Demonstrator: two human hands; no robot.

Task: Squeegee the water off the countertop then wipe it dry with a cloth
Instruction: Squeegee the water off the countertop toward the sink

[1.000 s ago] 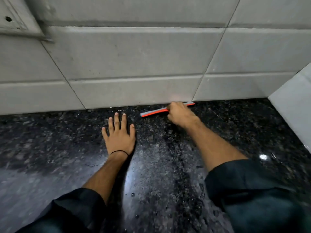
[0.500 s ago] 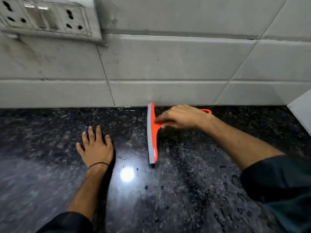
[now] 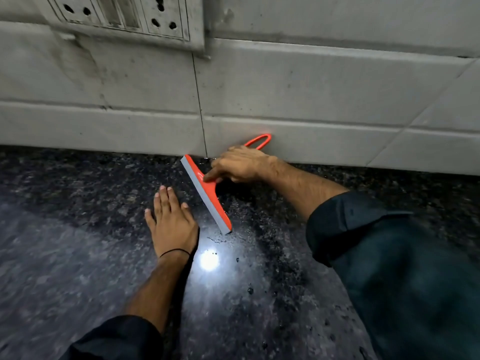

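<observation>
An orange squeegee point(image 3: 207, 196) with a grey rubber blade stands on the black speckled granite countertop point(image 3: 78, 216), close to the back wall. My right hand point(image 3: 240, 165) grips its handle, whose orange loop end sticks out behind the hand against the tiles. The blade runs diagonally from the wall toward me. My left hand point(image 3: 170, 224) lies flat on the counter just left of the blade, fingers together, holding nothing. Water drops and a bright light reflection sit on the wet stone below the blade. No cloth is in view.
A grey tiled wall point(image 3: 311, 94) rises directly behind the counter. A switch and socket panel point(image 3: 124, 14) is mounted on it at the upper left. Dark sleeves cover both forearms.
The squeegee turned from lying along the wall to a diagonal, and its blade has swept left toward my left hand. The view has shifted right, nearer the wall.
</observation>
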